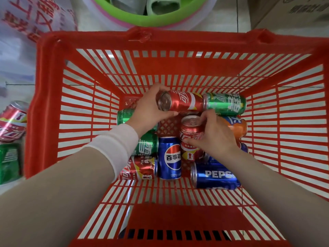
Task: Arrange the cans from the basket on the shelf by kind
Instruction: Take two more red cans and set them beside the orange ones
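L hand (149,111) curls round a red Coca-Cola can (183,101) lying on its side at the back of the red basket (46,107), R hand (215,136) grips a 2nd Coca-Cola can (190,132) mid-basket, w/ a Sprite can (226,104), Pepsi can (169,157) & orange can (237,128) lying nearby.

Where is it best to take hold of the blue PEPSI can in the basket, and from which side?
Probably round the middle of its barrel, from above: the blue PEPSI can lies on its side on the basket floor, lid to the left, with its curved upper side uncovered.
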The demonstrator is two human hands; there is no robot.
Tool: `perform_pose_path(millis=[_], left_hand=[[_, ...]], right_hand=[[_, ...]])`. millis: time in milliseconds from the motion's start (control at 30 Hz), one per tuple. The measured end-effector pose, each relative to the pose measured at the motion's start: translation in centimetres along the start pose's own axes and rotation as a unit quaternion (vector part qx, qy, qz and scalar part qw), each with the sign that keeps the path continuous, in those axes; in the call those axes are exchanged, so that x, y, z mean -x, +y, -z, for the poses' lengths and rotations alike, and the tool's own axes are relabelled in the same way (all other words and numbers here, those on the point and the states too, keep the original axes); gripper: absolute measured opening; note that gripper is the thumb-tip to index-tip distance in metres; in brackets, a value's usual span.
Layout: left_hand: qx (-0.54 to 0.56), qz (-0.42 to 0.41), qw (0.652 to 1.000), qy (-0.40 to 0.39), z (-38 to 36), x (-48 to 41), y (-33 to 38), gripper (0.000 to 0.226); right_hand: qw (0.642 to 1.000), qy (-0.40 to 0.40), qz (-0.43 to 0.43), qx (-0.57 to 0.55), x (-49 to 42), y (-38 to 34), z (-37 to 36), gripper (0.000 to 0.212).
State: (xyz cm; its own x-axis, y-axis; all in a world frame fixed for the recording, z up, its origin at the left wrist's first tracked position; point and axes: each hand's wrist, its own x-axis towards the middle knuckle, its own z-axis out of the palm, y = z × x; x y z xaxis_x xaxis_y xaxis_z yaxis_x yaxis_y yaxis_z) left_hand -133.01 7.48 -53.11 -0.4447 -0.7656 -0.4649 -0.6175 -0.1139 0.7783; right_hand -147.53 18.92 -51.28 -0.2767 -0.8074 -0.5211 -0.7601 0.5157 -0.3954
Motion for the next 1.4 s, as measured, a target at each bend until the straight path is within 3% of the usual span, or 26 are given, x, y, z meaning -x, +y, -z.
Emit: perform_pose_path(millis=[133, 467, 733, 833, 967, 1100, 1200, 1333, 1400], left_hand=[[0.052, 0.043, 0.997, -0.03, 0.0, -0.7, -0.3, 0.06], [0.133, 0.109, 0.98, 0.105, -3.4, -1.0, 0.8, 0.078], [0.131, 0.093, 0.979, 0.121, -2.4, 2.0, 1.5, 0.073], [0.177, 0.1, 0.971, 0.124, -1.2, 4.5, 2.2, 0.071], [0.27, 0.126, 0.947, 0.12, 1.3, 8.6, 3.9, 0.074], [0.374, 0.141, 0.91, 0.108, 4.4, 14.3, 8.0, 0.047], [0.465, 0.158, 0.866, 0.089, 6.2, 19.5, 11.7, 0.038], [0.548, 0.19, 0.811, 0.076, 8.5, 26.2, 18.0, 0.072], [0.58, 0.207, 0.783, 0.084, 9.9, 29.3, 21.9, 0.087]], right_hand=[[0.998, -0.03, -0.013, -0.049, 0.1, 0.6, -0.5, 0.083], [0.991, -0.017, 0.033, -0.131, 1.2, 1.7, -0.2, 0.078], [0.96, -0.032, 0.007, -0.277, 3.5, 0.3, 2.5, 0.069], [0.919, 0.001, -0.052, -0.391, 6.0, -0.3, 3.7, 0.068], [0.831, 0.012, -0.112, -0.545, 10.7, -1.4, 6.5, 0.058], [0.772, 0.011, -0.127, -0.623, 15.8, -2.9, 10.0, 0.091], [0.745, -0.008, -0.133, -0.654, 19.9, -4.6, 12.9, 0.095], [0.704, -0.035, -0.138, -0.696, 25.4, -8.0, 17.5, 0.095], [0.679, -0.035, -0.139, -0.72, 28.4, -9.9, 20.2, 0.084]])
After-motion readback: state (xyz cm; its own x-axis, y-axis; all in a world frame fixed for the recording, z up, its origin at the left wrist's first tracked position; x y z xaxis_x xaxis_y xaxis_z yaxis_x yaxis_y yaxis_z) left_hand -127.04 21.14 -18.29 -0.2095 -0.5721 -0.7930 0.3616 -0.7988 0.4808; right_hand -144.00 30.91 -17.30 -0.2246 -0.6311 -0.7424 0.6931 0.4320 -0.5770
